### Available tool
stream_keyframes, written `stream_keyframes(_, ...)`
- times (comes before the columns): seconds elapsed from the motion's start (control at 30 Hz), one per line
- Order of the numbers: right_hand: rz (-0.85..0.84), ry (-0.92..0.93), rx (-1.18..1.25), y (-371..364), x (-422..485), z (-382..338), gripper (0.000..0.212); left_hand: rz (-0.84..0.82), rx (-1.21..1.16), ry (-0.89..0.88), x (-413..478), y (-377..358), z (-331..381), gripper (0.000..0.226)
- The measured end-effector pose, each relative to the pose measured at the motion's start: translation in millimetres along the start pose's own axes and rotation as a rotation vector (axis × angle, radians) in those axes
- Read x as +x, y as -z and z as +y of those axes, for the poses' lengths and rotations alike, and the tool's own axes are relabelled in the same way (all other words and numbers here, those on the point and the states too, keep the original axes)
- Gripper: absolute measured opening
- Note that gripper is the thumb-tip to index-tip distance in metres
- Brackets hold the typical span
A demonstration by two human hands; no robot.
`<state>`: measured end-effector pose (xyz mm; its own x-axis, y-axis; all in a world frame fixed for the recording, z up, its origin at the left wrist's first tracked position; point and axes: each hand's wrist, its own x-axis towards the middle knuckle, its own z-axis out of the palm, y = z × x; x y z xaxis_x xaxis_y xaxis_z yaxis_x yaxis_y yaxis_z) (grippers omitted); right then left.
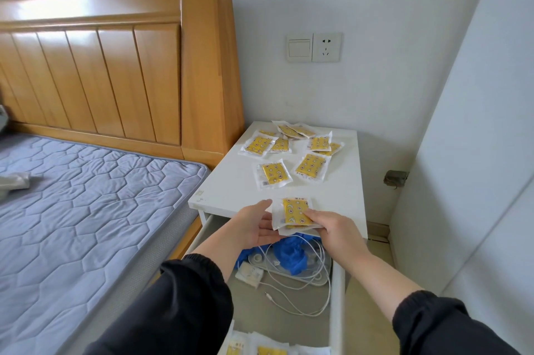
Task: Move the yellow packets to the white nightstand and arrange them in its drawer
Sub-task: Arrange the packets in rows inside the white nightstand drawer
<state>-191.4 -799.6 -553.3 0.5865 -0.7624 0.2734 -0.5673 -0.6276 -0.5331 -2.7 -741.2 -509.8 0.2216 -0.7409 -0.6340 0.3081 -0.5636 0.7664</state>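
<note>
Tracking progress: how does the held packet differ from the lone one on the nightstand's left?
The held packet is gripped by left hand and right hand over the drawer; the lone packet lies untouched on the nightstand. The held packet seems stacked on others; the lone packet is single. Both yellow.

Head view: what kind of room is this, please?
Most likely a bedroom: a wooden headboard stands behind a quilted mattress, and a white nightstand with an open drawer sits beside the bed.
</note>
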Motion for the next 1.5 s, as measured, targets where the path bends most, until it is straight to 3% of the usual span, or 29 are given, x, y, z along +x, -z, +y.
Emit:
stream_keyframes(0.17, -0.025, 0.064, 0.045, 9, -3, -7, 0.038, -0.104, -0.155, 0.033, -7, -7, 6, 0.023)
stream_keyframes(0.3, -0.046, 0.097, 0.083, 11, 8, -18, 0.047, -0.039, -0.124, -0.027, -6, -10, 9, 0.005)
stream_keyframes(0.47, -0.003, 0.099, 0.016, 4, 31, -20, 0.047, 0.143, -0.259, -0.205, 21, 17, 16, 0.033)
stream_keyframes(0.6, -0.165, -0.066, -0.153, -11, 47, -8, 0.064, 0.276, -0.45, -0.313, 39, 47, 21, 0.032)
stream_keyframes(0.73, -0.247, -0.073, -0.304, -26, 71, -11, 0.069, 0.323, -0.616, -0.32, 54, 59, 26, 0.029)
stream_keyframes(0.93, -0.31, 0.001, -0.401, -34, 104, -7, 0.059, 0.394, -0.414, -0.369, 69, 42, 33, 0.026)
stream_keyframes(1.0, -0.216, -0.003, -0.324, -34, 103, -7, 0.048, 0.389, -0.437, -0.364, 72, 39, 33, 0.021)
stream_keyframes(1.07, 0.028, -0.027, -0.192, -32, 97, -6, 0.04, 0.375, -0.466, -0.359, 72, 40, 34, 0.019)
stream_keyframes(1.17, 0.332, -0.103, -0.185, -27, 92, 2, 0.036, 0.319, -0.492, -0.383, 73, 44, 32, 0.02)
stream_keyframes(1.27, 0.301, -0.22, -0.211, -28, 100, 16, 0.027, 0.296, -0.393, -0.433, 72, 43, 29, 0.025)
stream_keyframes(1.33, 0.222, -0.318, -0.17, -28, 109, 21, 0.041, 0.3, -0.295, -0.462, 74, 43, 26, 0.031)
stream_keyframes(1.5, 0.241, -0.637, 0.043, -12, 145, 27, 0.063, 0.347, -0.192, -0.508, 74, 42, 24, 0.034)
